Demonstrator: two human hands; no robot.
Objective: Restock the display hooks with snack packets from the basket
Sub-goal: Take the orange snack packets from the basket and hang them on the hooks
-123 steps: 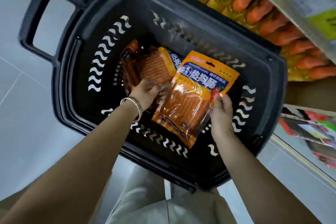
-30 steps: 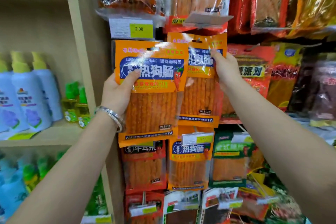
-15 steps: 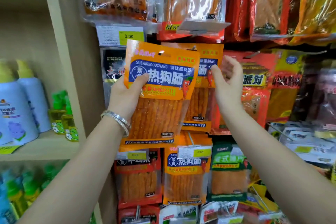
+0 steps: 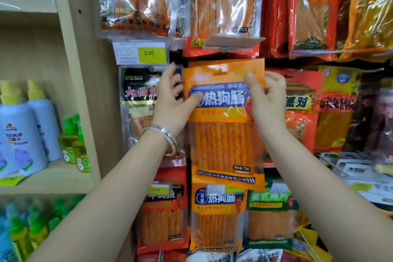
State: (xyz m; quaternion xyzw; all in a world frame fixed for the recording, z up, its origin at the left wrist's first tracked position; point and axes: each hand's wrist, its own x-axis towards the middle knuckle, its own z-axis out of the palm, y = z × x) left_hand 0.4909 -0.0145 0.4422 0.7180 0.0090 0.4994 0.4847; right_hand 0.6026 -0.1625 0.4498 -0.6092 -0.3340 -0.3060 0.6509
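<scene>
Silver bangle (image 4: 163,134) at its wrist, the left hand (image 4: 172,104) pinched the left edge of the flat orange plastic snack packet (image 4: 225,144), and the right hand (image 4: 268,95) pinched its top right edge. Half a second earlier the left held it alone, further left. It had shifted beneath the clear hanging packet (image 4: 221,2) behind, so hanging it looked imminent.

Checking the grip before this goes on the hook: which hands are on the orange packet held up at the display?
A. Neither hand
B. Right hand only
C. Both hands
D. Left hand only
C: the left hand holds the orange packet at its left edge, thumb on the front, and the right hand pinches its upper right corner.
</scene>
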